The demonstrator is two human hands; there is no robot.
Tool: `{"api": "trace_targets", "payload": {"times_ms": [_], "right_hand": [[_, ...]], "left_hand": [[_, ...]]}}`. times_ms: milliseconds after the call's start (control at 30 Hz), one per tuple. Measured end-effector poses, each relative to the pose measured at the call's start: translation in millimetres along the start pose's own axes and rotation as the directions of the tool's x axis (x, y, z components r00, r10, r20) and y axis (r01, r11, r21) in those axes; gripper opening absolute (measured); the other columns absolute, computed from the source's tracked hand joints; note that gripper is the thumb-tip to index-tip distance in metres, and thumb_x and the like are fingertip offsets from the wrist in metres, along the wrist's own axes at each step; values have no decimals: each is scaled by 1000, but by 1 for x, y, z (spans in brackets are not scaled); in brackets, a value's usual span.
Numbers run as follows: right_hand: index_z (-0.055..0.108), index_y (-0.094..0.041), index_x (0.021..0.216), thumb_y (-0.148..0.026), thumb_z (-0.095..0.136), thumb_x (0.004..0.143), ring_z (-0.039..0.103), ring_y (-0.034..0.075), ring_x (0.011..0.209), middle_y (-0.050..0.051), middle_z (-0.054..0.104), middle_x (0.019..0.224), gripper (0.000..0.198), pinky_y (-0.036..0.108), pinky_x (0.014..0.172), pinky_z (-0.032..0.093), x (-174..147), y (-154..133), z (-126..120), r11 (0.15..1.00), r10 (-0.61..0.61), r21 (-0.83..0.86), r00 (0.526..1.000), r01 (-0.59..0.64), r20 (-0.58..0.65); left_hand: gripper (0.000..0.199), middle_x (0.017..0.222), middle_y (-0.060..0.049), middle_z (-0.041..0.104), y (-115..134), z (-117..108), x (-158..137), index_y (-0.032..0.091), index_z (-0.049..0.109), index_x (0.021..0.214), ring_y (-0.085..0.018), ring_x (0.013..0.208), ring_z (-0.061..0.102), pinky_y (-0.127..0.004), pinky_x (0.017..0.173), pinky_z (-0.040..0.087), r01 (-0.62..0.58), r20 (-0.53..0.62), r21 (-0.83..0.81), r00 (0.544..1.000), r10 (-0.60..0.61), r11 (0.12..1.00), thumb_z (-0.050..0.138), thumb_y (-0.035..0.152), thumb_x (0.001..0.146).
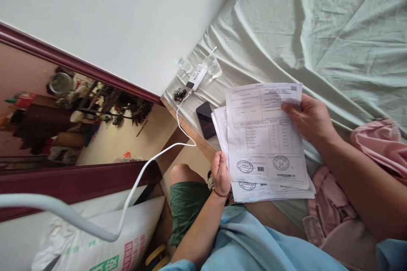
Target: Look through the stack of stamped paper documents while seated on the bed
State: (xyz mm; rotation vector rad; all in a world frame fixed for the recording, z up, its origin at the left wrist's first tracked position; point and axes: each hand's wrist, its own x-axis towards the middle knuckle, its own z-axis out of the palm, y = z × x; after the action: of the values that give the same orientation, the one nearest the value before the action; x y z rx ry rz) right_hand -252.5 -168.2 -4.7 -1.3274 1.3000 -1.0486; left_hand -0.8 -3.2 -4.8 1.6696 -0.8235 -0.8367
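Observation:
Several printed paper sheets [263,131] with oval and round ink stamps, a table and a barcode are held above my lap. My right hand [307,114] pinches the top sheet at its upper right edge, thumb on the front and fingers behind. At the lower left edge of the stack, my left hand [221,173] is closed on the papers, with its fingers curled. The lower sheets [273,194] stick out below and to the left of the top one. A black phone [206,120] lies just left of the papers.
A white power strip [197,77] with a white cable [152,159], clear cups [215,67] and a small dark cluster [179,94] lie on the green bed sheet [333,42]. Pink cloth [330,207] is at right. White sacks [140,224] and a dark red-framed mirror [95,106] are at left.

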Motion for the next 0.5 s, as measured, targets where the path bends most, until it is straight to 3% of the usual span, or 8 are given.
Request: {"api": "trace_targets", "payload": {"times_ms": [200, 400, 500], "right_hand": [[78, -27, 110, -38, 66, 92, 66, 20, 85, 0, 75, 94, 25, 35, 79, 55, -2, -6, 1, 999, 1, 52, 1000, -1, -9], [77, -28, 107, -40, 67, 91, 68, 23, 95, 0, 75, 98, 22, 38, 86, 57, -3, -6, 3, 993, -28, 114, 1000, 27, 6], [76, -25, 100, -41, 68, 91, 68, 22, 91, 0, 75, 95, 19, 38, 87, 55, -4, -9, 3, 989, -30, 147, 1000, 29, 7]], "left_hand": [[51, 70, 2, 50, -2, 0, 0, 20, 58, 79, -13, 66, 43, -25, 63, 41, -2, -8, -8, 1000, 2, 1000, 64, 70, 91], [45, 80, 0, 59, -8, -3, 0, 19, 63, 89, -14, 74, 52, -26, 72, 46, 9, 44, -37, 999, -7, 999, 63, 64, 95], [43, 83, -1, 61, -13, -5, 0, 19, 64, 92, -15, 77, 54, -26, 74, 46, -1, 55, -13, 998, 2, 1000, 62, 62, 97]]}}
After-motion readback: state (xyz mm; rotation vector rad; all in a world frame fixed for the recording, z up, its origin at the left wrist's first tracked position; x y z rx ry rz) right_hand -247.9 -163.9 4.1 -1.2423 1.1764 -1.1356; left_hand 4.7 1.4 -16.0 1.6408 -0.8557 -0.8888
